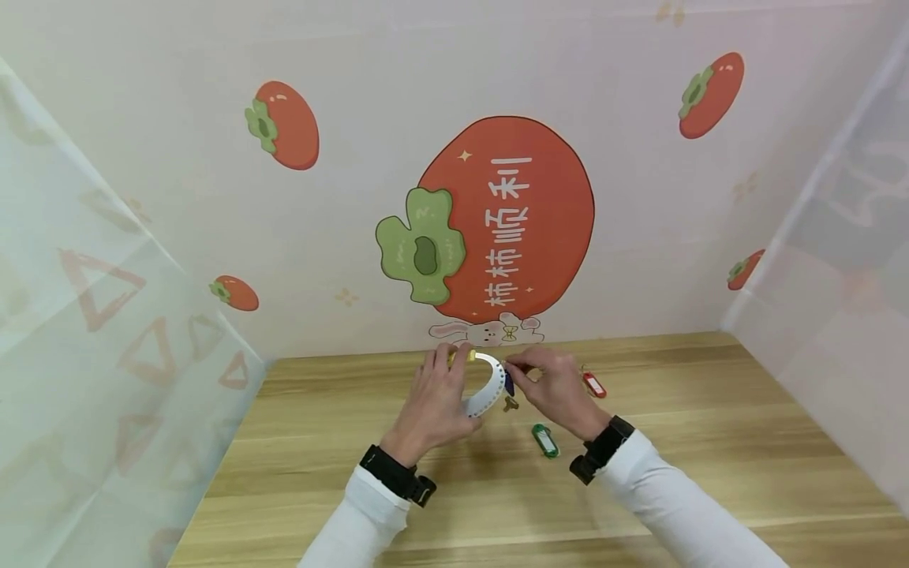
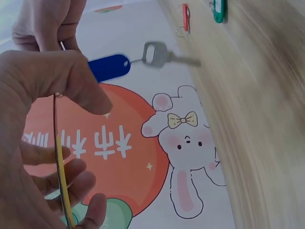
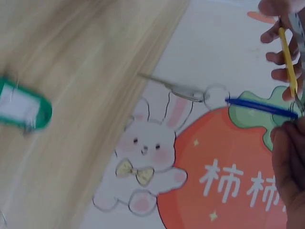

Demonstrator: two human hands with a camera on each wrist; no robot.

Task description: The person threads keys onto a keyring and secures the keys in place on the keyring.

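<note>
My left hand (image 1: 436,402) holds a white curved band (image 1: 487,397) with a row of dark dots along its edge and a yellow section (image 3: 288,62). The band stands raised above the table, its curve facing the right hand. My right hand (image 1: 552,386) pinches at the band's right edge, at the upper end of a blue key tag (image 2: 112,67). From the tag's other end hangs a metal key (image 2: 159,55), dangling over the table. The left thumb hides part of the tag in the left wrist view.
On the wooden table (image 1: 319,473), a green key tag (image 1: 545,440) lies in front of the right hand. A red key tag (image 1: 594,384) lies to its right. A printed sheet (image 1: 341,197) with persimmons and a rabbit rises behind the table.
</note>
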